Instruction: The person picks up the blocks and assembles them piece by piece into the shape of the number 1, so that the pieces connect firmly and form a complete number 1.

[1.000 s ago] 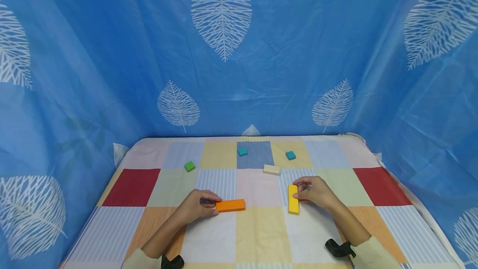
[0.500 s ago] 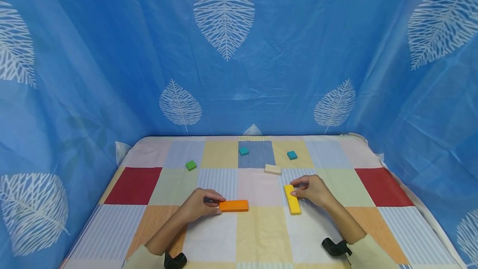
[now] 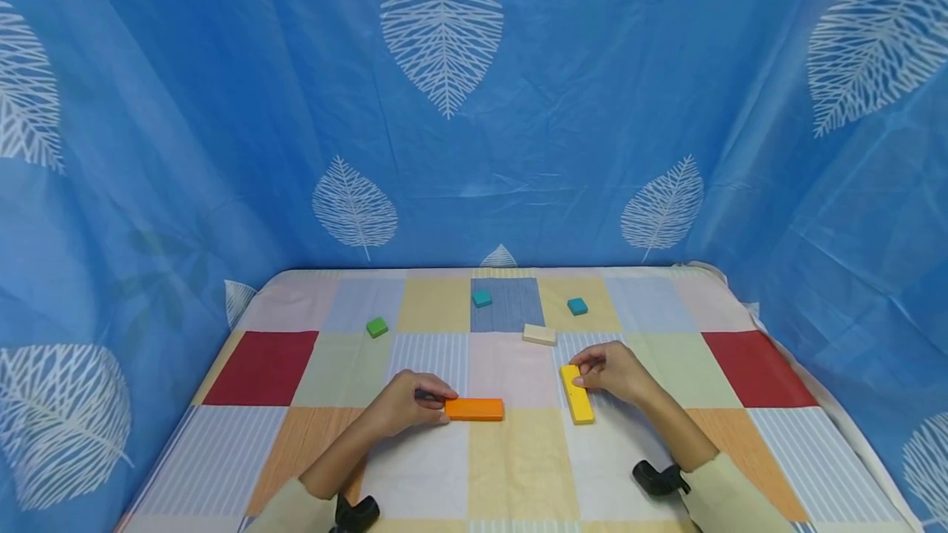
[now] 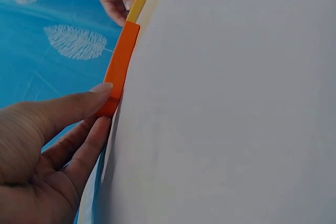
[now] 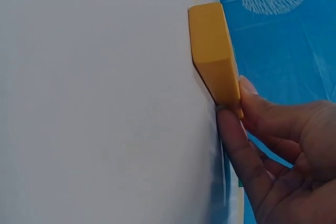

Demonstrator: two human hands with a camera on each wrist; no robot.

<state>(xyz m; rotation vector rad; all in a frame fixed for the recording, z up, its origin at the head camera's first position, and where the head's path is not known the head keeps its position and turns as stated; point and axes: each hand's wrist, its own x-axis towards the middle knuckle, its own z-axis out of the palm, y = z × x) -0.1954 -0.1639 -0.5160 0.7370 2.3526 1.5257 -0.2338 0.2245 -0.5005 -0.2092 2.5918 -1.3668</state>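
An orange rectangular block [image 3: 475,410] lies sideways near the middle of the table, and my left hand [image 3: 409,404] pinches its left end. In the left wrist view, thumb and fingers grip the near end of the orange block [image 4: 122,56]. To the right, my right hand [image 3: 613,372] pinches the far part of a yellow rectangular block [image 3: 577,396], which lies slightly slanted, pointing toward me. The right wrist view shows thumb and finger on the end of the yellow block [image 5: 212,40]. A gap separates the two blocks in the head view.
Farther back lie a cream block [image 3: 539,335], a green block [image 3: 377,326], a teal block [image 3: 482,298] and a blue-teal block [image 3: 578,306]. A patchwork cloth [image 3: 518,467] covers the table. Blue leaf-patterned curtains [image 3: 518,146] enclose the back and sides.
My left hand has moved the orange block to the right, toward the yellow one. My right hand has shifted slightly left, and the yellow block's far end has turned left.
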